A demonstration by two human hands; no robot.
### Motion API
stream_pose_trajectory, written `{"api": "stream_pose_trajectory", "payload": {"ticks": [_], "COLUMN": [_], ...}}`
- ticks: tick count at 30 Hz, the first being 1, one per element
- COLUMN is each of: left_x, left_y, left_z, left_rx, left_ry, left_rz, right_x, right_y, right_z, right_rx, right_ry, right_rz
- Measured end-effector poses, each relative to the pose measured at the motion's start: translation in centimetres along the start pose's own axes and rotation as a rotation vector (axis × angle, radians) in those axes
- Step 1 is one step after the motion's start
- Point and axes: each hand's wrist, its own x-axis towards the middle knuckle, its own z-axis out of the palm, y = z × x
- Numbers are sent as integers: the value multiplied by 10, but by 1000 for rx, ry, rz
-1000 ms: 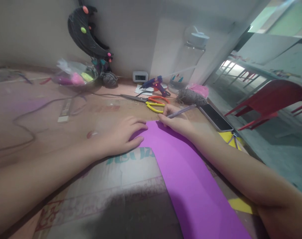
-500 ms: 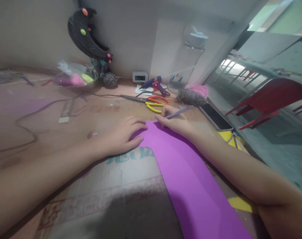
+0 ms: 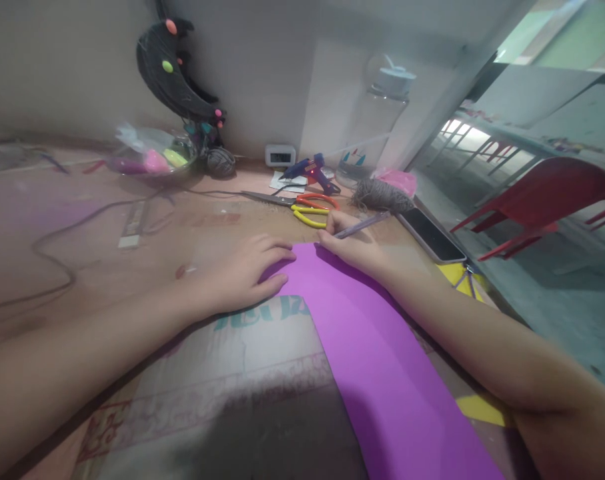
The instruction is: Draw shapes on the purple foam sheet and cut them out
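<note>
A long strip of purple paper (image 3: 377,353) runs from the bottom right up to both hands, lying over a printed cardboard sheet (image 3: 242,373). Flat on the paper's upper left end rests my left hand (image 3: 262,270), fingers spread and holding nothing. My right hand (image 3: 347,243) grips a greyish pen or pencil (image 3: 362,225) at the paper's top edge. Its tip is hidden behind the fingers. Just beyond that hand lie scissors (image 3: 310,207) with orange and yellow handles, their blades pointing left.
At the back stand a blue glue gun (image 3: 312,175), a small digital clock (image 3: 280,155) and a clear bottle (image 3: 377,127). Grey yarn (image 3: 382,195) and a phone (image 3: 432,233) lie on the right. A bag of colourful pieces (image 3: 152,157) sits back left. A red chair (image 3: 547,200) is beyond the table.
My right hand has shifted slightly to the right along the paper's top edge with the pen or pencil. My left hand and the purple paper have stayed in place.
</note>
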Motion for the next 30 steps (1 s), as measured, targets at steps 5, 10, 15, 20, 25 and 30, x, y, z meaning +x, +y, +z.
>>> {"api": "stream_pose_trajectory", "payload": {"ticks": [5,10,15,20,25,30], "left_x": [0,0,0,0,0,0], "left_y": [0,0,0,-1,-1,0], "left_z": [0,0,0,0,0,0], "left_rx": [1,8,3,-3,-10,-3], "left_ry": [1,-2,-4,-1,2,-4], "left_rz": [-3,0,-5,-3,-6,-3], "right_x": [-1,-2,-2,-4,-3,-2], "right_y": [1,1,-2,-2,6,9], "right_z": [-2,-6,-10,-14,-16,-19], "right_rx": [-6,-5,-36,-28,-22,-63], "right_ry": [18,46,41,34,4,-15], "right_rz": [15,22,64,68,72,49]}}
